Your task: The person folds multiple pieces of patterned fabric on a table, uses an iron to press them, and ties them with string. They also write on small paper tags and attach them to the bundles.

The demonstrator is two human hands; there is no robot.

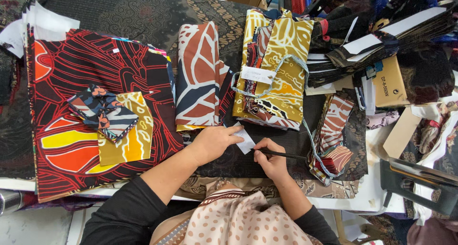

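Nearest the camera, a dotted beige scarf [238, 221] hung at six o'clock, with black sleeves [124, 216] running up from it on both sides. Just beyond, the left hand [212, 142] lay flat with fingers spread, pressing down a small white paper slip [246, 141] on the dark patterned surface [238, 164]. The right hand [271, 160], just beside it at three o'clock, was clenched around a thin black pen [281, 154], its tip at the slip's lower edge.

At nine o'clock from the hands lay a large red-and-black cloth [95, 73], carrying a yellow fabric square [131, 140] and a small folded multicoloured piece [100, 111]. At twelve o'clock, close above the slip, sat a folded brown-and-white leaf-print fabric [198, 78], and beside it a yellow batik bundle [281, 68] tied with a pale blue ribbon [293, 61] and bearing a white tag [257, 75]. At three o'clock a striped red-brown fabric roll [334, 135] crowded the pen. Farthest, at one o'clock, stacked dark fabrics with white cards [381, 39] filled the corner.
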